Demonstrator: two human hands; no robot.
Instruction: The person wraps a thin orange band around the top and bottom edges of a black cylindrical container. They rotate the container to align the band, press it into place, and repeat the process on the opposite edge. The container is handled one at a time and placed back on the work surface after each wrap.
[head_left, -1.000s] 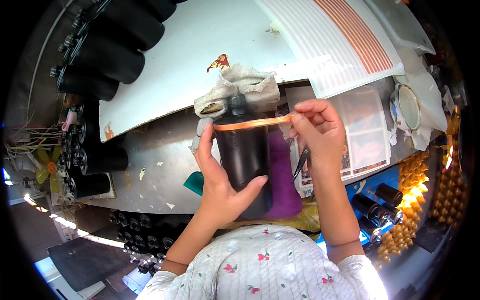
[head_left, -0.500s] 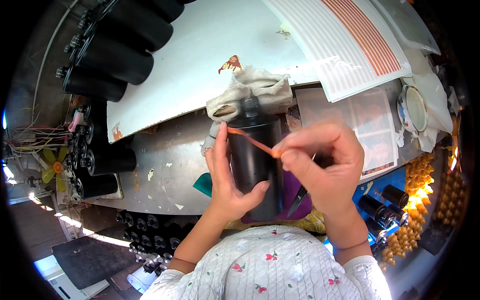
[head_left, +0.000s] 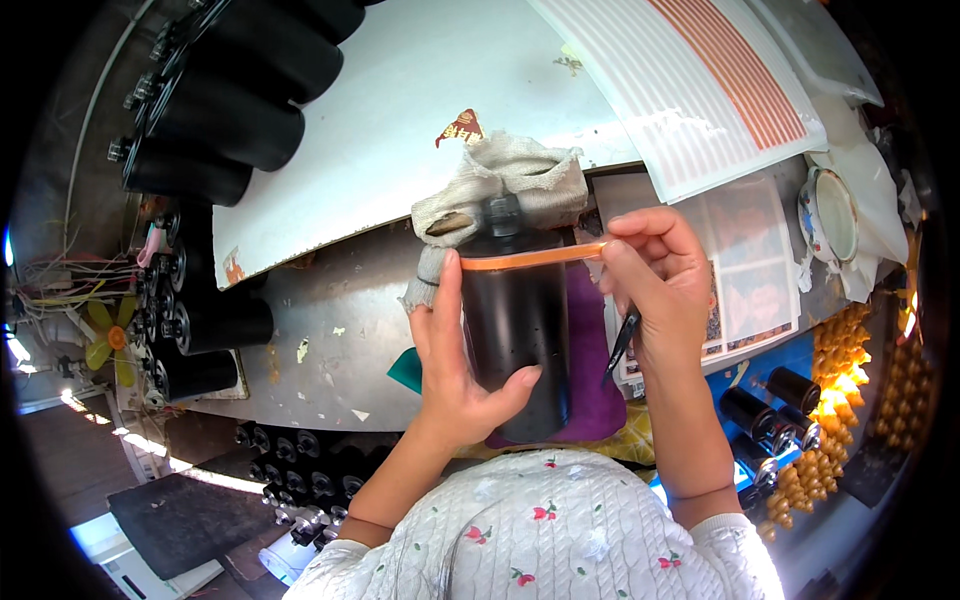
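A black cylindrical bottle [head_left: 515,335] lies before me, its capped neck pointing away against a bundled grey-white cloth [head_left: 535,175]. An orange strip [head_left: 530,260] stretches straight across its far end, just below the shoulder. My left hand [head_left: 455,385] grips the bottle's left side, thumb over the front, with a fingertip at the strip's left end. Between thumb and forefinger, my right hand [head_left: 660,290] pinches the strip's right end, beyond the bottle's edge. A slim black pointed tool [head_left: 622,345] is tucked in that same hand; its upper part is hidden.
Purple cloth [head_left: 597,375] lies under the bottle. A white board [head_left: 400,110] spans the far side, with large black cylinders [head_left: 225,115] at left. Sheets of orange strips [head_left: 725,80] lie far right, near a round tin [head_left: 832,215]. Smaller black cylinders [head_left: 755,415] stand lower right.
My right hand has moved right and away from me, pulling the slanted strip level across the bottle. The black tool has shifted right with it. My left hand stays nearly still.
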